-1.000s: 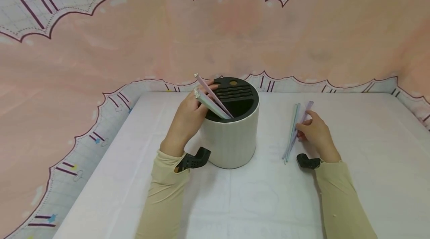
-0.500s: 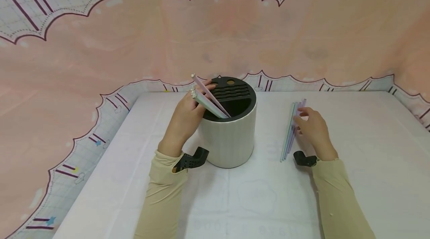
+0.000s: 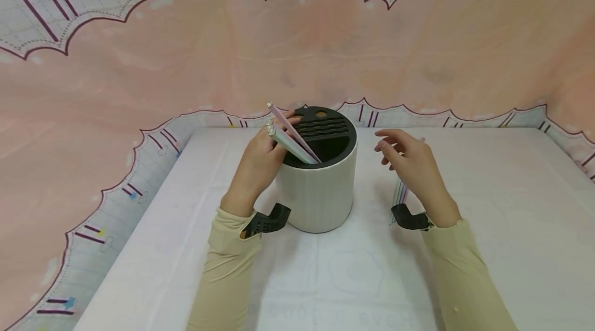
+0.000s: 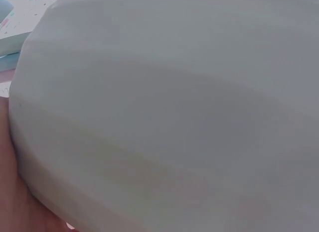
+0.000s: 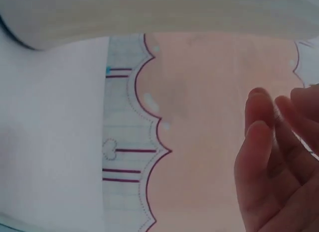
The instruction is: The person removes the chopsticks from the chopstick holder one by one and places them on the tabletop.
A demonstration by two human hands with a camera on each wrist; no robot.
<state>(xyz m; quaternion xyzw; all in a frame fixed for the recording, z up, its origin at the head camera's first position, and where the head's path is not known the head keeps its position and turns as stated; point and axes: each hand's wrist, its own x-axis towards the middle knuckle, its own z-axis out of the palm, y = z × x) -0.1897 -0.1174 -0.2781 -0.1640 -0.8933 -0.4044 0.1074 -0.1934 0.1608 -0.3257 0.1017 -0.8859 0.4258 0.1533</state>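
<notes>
A white ribbed pen holder with a black slotted lid stands upright on the table. My left hand holds its left side, fingers at the lid's edge; the left wrist view is mostly filled by the holder's wall. Slim pastel sticks with sparkling ends lean out of the lid's front opening, toward the left hand. My right hand hovers right of the holder, holding nothing, fingers loosely bent. Below it, a small bundle of pastel sticks lies on the table, partly hidden by the hand and wrist camera.
The white-covered table extends to both sides and toward me. Behind it hangs a peach cloth with a scalloped white border. A black camera mount sits on the right wrist, another on the left.
My right hand has let go of the sticks on the table, which now lie closer together, and has risen leftward toward the holder. The left hand stays in place.
</notes>
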